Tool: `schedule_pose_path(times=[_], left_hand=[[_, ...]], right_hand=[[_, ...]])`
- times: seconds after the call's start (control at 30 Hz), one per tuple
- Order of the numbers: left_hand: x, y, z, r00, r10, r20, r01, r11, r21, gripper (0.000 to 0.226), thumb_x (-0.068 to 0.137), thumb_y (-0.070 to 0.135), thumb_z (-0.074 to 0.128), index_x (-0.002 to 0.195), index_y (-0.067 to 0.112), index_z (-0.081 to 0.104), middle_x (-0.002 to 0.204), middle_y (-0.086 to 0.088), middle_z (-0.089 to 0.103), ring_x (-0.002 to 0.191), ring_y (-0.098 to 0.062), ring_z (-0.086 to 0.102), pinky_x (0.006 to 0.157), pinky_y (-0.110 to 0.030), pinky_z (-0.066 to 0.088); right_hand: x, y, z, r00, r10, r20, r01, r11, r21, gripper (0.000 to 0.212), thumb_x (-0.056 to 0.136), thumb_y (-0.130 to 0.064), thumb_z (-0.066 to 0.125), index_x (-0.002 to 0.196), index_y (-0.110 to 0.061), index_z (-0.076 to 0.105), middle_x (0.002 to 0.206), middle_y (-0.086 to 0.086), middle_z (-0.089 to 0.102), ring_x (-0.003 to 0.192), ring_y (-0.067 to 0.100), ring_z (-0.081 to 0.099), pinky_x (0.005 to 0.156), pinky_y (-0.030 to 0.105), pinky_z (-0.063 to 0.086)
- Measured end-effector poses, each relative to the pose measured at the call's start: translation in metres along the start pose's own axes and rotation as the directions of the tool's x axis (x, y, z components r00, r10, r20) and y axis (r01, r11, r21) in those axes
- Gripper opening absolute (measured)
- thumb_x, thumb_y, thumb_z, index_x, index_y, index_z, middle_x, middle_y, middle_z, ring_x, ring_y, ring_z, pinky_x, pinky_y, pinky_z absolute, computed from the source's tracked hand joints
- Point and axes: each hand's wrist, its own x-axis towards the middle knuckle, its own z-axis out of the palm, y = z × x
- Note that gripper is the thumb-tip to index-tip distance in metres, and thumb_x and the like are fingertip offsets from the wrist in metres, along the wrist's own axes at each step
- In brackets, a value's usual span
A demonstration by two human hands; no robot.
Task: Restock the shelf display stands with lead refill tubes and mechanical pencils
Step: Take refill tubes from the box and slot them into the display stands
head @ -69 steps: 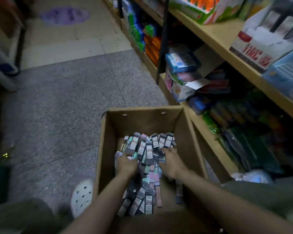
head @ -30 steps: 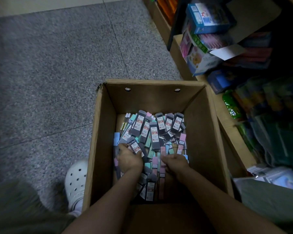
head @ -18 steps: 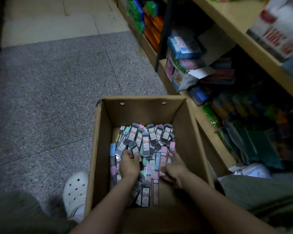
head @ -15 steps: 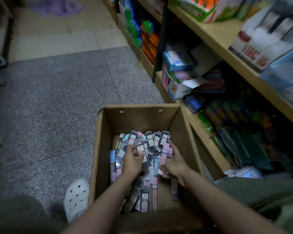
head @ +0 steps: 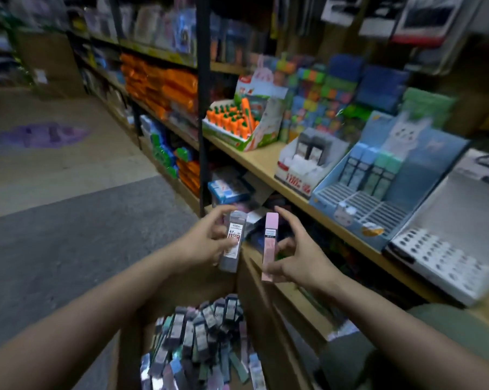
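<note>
I see a wooden shelf (head: 261, 161) running along the right side, above a grey floor (head: 68, 235). On the shelf, from near to far: a white perforated display stand (head: 446, 260), a blue display stand (head: 378, 198) with a few blue and green tubes upright in its back rows, a white stand (head: 302, 167) holding two dark tubes, and a carrot-themed display box (head: 246, 122).

Below my view, a cardboard box (head: 268, 319) sits on the floor against the lower shelf; it contains a loose pile of lead refill tubes (head: 203, 342), mostly grey with some pastel.

My left hand (head: 206, 243) is raised in front of the shelf edge. Its fingers (head: 223, 211) are curled around a grey 0.7 lead refill tube (head: 233, 243), held upright with the label facing me.

My right hand (head: 296, 254) is just beside it. Thumb and forefinger pinch a pink lead refill tube (head: 270, 246), held upright by its ends. The two tubes are near each other but apart.
</note>
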Motion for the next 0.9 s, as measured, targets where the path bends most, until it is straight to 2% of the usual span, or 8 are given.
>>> schedule_pose_path(times=[0.1, 0.17, 0.27, 0.37, 0.5, 0.63, 0.73, 0.9], left_hand=[[0.022, 0.013, 0.024, 0.997, 0.057, 0.06, -0.047, 0.986, -0.159, 0.054, 0.091, -0.007, 0.056, 0.129, 0.03, 0.044, 0.109, -0.008, 0.069, 0.093, -0.014, 0.071, 0.062, -0.027, 0.056], [0.033, 0.02, 0.038, 0.992, 0.085, 0.097, -0.065, 0.977, -0.201, 0.054, 0.091, -0.003, 0.058, 0.127, 0.036, 0.044, 0.11, -0.003, 0.071, 0.096, -0.016, 0.07, 0.065, -0.033, 0.056], [0.046, 0.027, 0.056, 0.984, 0.127, 0.126, -0.1, 0.975, -0.198, 0.055, 0.091, 0.002, 0.061, 0.129, 0.036, 0.043, 0.109, -0.001, 0.072, 0.102, -0.023, 0.069, 0.077, -0.049, 0.054], [0.06, 0.035, 0.07, 0.986, 0.126, 0.105, -0.101, 0.97, -0.222, 0.051, 0.091, 0.004, 0.062, 0.132, 0.026, 0.041, 0.101, 0.003, 0.074, 0.099, -0.023, 0.07, 0.081, -0.051, 0.054], [0.075, 0.046, 0.08, 0.985, 0.129, 0.114, -0.1, 0.968, -0.23, 0.041, 0.093, 0.006, 0.061, 0.126, 0.025, 0.045, 0.098, 0.004, 0.074, 0.098, -0.021, 0.07, 0.082, -0.05, 0.054], [0.084, 0.048, 0.085, 0.983, 0.135, 0.125, -0.103, 0.967, -0.231, 0.041, 0.092, 0.009, 0.063, 0.122, 0.031, 0.046, 0.103, 0.007, 0.074, 0.101, -0.021, 0.068, 0.069, -0.037, 0.053], [0.087, 0.047, 0.088, 0.983, 0.129, 0.129, -0.095, 0.966, -0.242, 0.042, 0.092, 0.011, 0.063, 0.122, 0.033, 0.046, 0.102, 0.007, 0.074, 0.101, -0.018, 0.068, 0.063, -0.031, 0.052], [0.088, 0.039, 0.09, 0.988, 0.098, 0.117, -0.067, 0.968, -0.243, 0.041, 0.091, 0.009, 0.064, 0.123, 0.028, 0.047, 0.101, 0.004, 0.074, 0.102, -0.022, 0.068, 0.086, -0.054, 0.055]], right_hand=[[-0.008, -0.007, -0.028, 0.999, -0.034, -0.042, 0.037, 0.997, 0.069, 0.101, 0.068, 0.005, 0.078, 0.129, -0.062, 0.032, 0.081, 0.018, 0.067, 0.066, 0.028, 0.069, 0.056, 0.04, 0.058], [-0.012, -0.011, -0.047, 0.995, -0.055, -0.078, 0.06, 0.997, 0.053, 0.098, 0.068, 0.004, 0.078, 0.128, -0.06, 0.033, 0.076, 0.014, 0.067, 0.06, 0.024, 0.067, 0.053, 0.033, 0.053], [-0.016, -0.02, -0.076, 0.983, -0.078, -0.166, 0.081, 0.997, 0.014, 0.086, 0.072, 0.006, 0.076, 0.112, -0.061, 0.038, 0.07, 0.003, 0.068, 0.062, 0.03, 0.069, 0.056, 0.037, 0.054], [-0.015, -0.033, -0.11, 0.951, -0.108, -0.291, 0.105, 0.994, -0.024, 0.064, 0.081, 0.0, 0.072, 0.105, -0.047, 0.037, 0.079, 0.003, 0.072, 0.065, 0.021, 0.071, 0.06, 0.036, 0.058], [-0.01, -0.056, -0.163, 0.851, -0.248, -0.463, 0.106, 0.944, -0.311, 0.041, 0.088, -0.013, 0.069, 0.101, -0.033, 0.036, 0.076, 0.005, 0.072, 0.066, 0.011, 0.071, 0.062, 0.033, 0.06], [0.002, -0.07, -0.203, 0.739, -0.424, -0.524, -0.006, 0.773, -0.634, 0.038, 0.085, -0.018, 0.072, 0.1, -0.023, 0.038, 0.082, 0.001, 0.068, 0.071, 0.017, 0.069, 0.064, 0.037, 0.056], [0.009, -0.067, -0.214, 0.768, -0.432, -0.473, -0.098, 0.65, -0.754, 0.035, 0.08, -0.017, 0.074, 0.095, -0.022, 0.043, 0.076, -0.004, 0.064, 0.073, 0.021, 0.065, 0.062, 0.036, 0.052], [0.024, -0.052, -0.215, 0.845, -0.392, -0.365, -0.114, 0.534, -0.838, 0.032, 0.076, -0.005, 0.072, 0.087, -0.016, 0.044, 0.086, 0.006, 0.068, 0.079, 0.026, 0.065, 0.066, 0.043, 0.053]])
